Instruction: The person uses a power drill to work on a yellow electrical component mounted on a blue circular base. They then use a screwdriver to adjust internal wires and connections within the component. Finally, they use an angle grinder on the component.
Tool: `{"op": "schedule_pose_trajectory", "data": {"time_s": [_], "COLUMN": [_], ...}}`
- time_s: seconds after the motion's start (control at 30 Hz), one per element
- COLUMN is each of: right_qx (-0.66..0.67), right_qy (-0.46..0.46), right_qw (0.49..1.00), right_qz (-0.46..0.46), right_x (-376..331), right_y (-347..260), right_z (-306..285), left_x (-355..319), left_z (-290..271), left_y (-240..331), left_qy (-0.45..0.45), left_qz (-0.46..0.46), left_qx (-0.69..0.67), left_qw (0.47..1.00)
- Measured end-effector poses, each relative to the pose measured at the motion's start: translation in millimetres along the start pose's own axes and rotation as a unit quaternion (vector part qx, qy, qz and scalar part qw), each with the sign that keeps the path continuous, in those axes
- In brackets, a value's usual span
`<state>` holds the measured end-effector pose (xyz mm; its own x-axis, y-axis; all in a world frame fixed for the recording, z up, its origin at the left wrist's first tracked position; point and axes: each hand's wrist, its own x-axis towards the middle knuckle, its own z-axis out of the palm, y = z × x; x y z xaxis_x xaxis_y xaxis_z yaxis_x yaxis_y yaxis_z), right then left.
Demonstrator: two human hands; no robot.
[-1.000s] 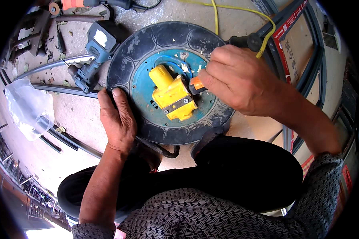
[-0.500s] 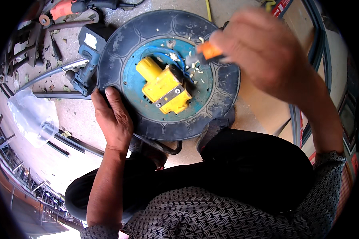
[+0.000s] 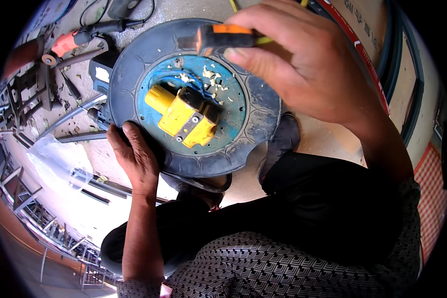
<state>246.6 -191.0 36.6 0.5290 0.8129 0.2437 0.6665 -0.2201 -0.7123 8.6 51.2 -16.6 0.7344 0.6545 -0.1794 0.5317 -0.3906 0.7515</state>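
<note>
Black-rimmed disc (image 3: pixel 260 116), teal at its centre, lies just beyond the knees (image 3: pixel 328 198) in my head view. At its near left edge I have the left hand (image 3: pixel 138 161) against the rim; whether it grips or merely braces, I cannot tell. On the teal centre sits a yellow block (image 3: pixel 176 119) with a metal strip (image 3: pixel 187 129), blue wires (image 3: pixel 170 73) and pale shavings (image 3: pixel 208 74) beyond it. Above the far rim, my right hand (image 3: pixel 300 59) is closed on an orange-and-black tool (image 3: pixel 223 37), slightly blurred. Farther left lies a red-and-black power tool (image 3: pixel 67 43).
</note>
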Motion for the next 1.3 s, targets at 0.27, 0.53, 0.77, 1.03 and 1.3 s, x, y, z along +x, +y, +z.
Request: {"op": "schedule_pose_trajectory", "data": {"time_s": [0.27,0.53,0.77,1.03,1.3], "right_qx": [0.111,0.107,0.160,0.147,0.158], "right_qy": [0.022,0.040,0.072,0.070,0.076], "right_qw": [0.992,0.991,0.983,0.986,0.984], "right_qz": [0.051,0.075,0.053,0.041,0.036], "right_x": [-11.3,-9.1,-15.3,-18.9,-16.9], "right_y": [9.0,-1.8,15.0,23.1,18.3], "right_z": [15.9,13.2,25.9,28.9,26.4], "left_x": [55.3,95.7,102.0,107.3,126.0], "left_z": [-26.7,6.0,20.6,26.6,18.6], "left_y": [58.3,115.4,116.3,115.6,122.5], "left_qy": [0.004,-0.169,-0.256,-0.241,-0.319], "left_qz": [0.145,0.268,0.186,0.213,0.253], "left_qx": [0.090,0.207,0.188,0.259,0.246], "left_qw": [0.985,0.926,0.930,0.911,0.880]}}
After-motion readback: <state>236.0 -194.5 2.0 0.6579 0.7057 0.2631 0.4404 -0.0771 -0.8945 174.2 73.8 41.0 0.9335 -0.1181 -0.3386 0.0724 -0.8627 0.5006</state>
